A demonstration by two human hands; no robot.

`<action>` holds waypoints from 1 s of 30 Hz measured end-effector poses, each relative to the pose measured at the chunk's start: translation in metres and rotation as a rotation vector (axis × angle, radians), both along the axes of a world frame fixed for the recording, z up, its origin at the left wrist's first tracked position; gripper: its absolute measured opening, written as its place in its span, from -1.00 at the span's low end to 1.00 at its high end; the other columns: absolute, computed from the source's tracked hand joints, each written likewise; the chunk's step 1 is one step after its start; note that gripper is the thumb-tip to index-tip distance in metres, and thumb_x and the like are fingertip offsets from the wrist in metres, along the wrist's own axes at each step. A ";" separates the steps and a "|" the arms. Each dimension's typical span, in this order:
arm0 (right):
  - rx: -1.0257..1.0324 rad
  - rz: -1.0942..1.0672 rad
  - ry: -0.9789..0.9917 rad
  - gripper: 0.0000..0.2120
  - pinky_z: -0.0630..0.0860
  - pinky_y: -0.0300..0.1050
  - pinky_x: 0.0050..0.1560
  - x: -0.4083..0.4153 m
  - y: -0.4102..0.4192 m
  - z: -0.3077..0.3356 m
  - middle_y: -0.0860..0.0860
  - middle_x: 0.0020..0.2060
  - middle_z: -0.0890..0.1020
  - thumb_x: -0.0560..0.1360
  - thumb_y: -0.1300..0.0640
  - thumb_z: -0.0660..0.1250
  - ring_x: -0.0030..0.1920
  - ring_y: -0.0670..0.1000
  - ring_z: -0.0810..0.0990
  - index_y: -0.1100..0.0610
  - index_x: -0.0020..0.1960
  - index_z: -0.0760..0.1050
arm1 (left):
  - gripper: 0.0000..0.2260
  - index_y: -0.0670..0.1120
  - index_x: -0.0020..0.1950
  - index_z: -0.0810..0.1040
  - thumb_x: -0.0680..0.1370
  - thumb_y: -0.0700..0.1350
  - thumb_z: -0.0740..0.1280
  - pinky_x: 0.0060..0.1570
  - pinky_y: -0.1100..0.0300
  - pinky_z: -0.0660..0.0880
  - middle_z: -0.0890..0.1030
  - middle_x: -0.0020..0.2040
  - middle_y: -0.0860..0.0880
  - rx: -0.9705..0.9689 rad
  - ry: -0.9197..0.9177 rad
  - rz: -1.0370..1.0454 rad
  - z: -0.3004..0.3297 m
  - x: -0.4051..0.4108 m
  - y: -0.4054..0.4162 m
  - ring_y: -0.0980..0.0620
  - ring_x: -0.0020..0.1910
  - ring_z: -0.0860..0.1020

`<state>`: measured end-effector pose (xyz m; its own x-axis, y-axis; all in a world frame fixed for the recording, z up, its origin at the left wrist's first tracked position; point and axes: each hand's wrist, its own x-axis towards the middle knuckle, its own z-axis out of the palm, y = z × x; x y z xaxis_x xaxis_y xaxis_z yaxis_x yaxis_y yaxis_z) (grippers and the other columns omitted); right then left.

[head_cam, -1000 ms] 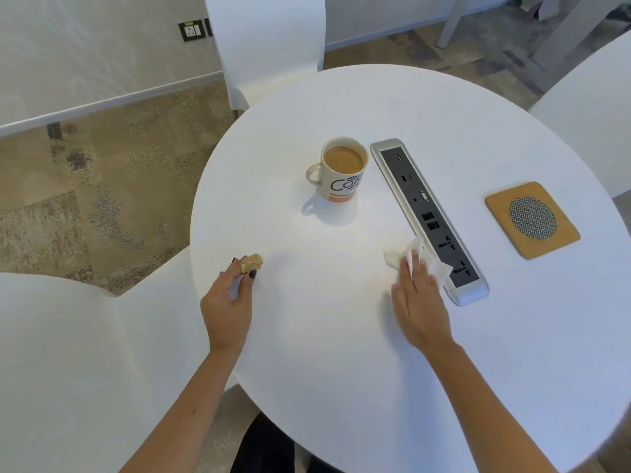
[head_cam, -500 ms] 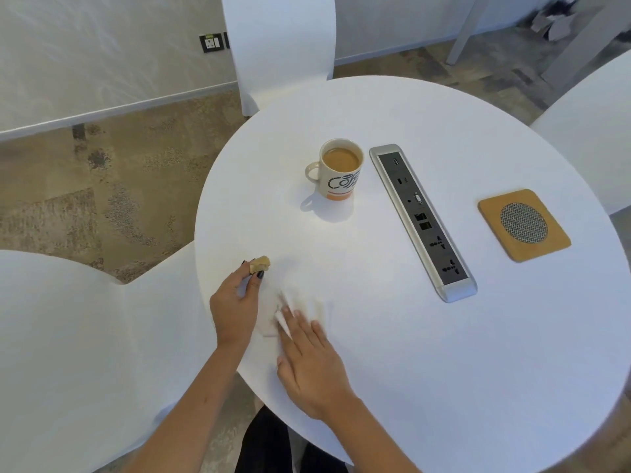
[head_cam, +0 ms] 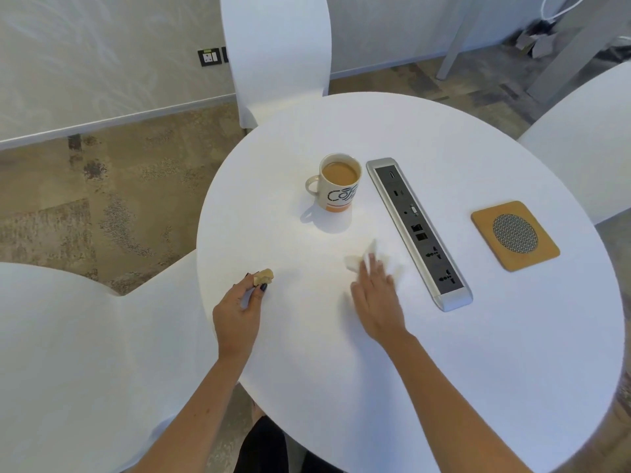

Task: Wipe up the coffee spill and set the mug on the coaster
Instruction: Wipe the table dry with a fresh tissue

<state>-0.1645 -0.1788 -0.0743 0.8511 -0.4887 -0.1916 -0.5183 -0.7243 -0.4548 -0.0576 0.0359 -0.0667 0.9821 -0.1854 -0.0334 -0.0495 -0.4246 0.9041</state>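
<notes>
A white mug [head_cam: 339,186] full of milky coffee stands on the round white table [head_cam: 444,353], left of the power strip. The cork coaster [head_cam: 515,235] with a mesh disc lies at the right, bare. My right hand [head_cam: 375,298] presses a white tissue [head_cam: 355,262] flat on the table below the mug, fingers straight and blurred. My left hand [head_cam: 239,307] rests at the table's left edge and pinches a small coffee-stained tissue wad [head_cam: 263,276] between thumb and fingers. No spill shows on the table.
A silver and black power strip [head_cam: 418,230] runs diagonally across the table's middle between mug and coaster. White chairs stand at the back [head_cam: 276,56], the right [head_cam: 587,141] and the near left [head_cam: 78,363]. Patterned carpet lies to the left.
My right hand swept the white tissue left toward my left hand, then back right toward the power strip. My left hand kept pinching the stained wad in place.
</notes>
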 end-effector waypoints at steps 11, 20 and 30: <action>1.772 -0.856 -0.623 -0.62 0.57 -0.04 0.10 0.006 0.054 0.042 0.14 0.14 0.64 0.51 0.00 0.22 0.13 0.12 0.62 0.21 0.17 0.59 | -0.74 -0.06 0.25 0.58 0.56 -0.12 0.35 0.00 0.56 0.34 0.58 0.23 0.04 -0.105 0.270 -0.016 0.008 0.019 0.011 0.17 0.14 0.50; 1.884 -0.677 -0.754 -0.61 0.48 0.03 0.25 0.008 0.044 0.067 0.08 0.29 0.54 0.50 0.18 0.33 0.31 0.08 0.49 0.10 0.32 0.48 | -0.82 0.17 0.09 0.60 0.54 -0.08 0.37 0.27 0.21 0.42 0.61 0.23 0.03 -0.254 0.304 -0.080 0.041 0.035 0.002 0.13 0.24 0.53; 1.926 -0.722 -0.759 -0.48 0.54 0.08 0.14 0.035 0.042 0.088 0.18 0.30 0.52 0.50 -0.03 0.32 0.30 0.16 0.48 0.21 0.37 0.41 | -0.79 0.05 0.14 0.64 0.52 -0.12 0.38 0.12 0.44 0.42 0.64 0.12 0.17 -0.289 0.109 -0.307 0.091 0.041 -0.025 0.24 0.18 0.54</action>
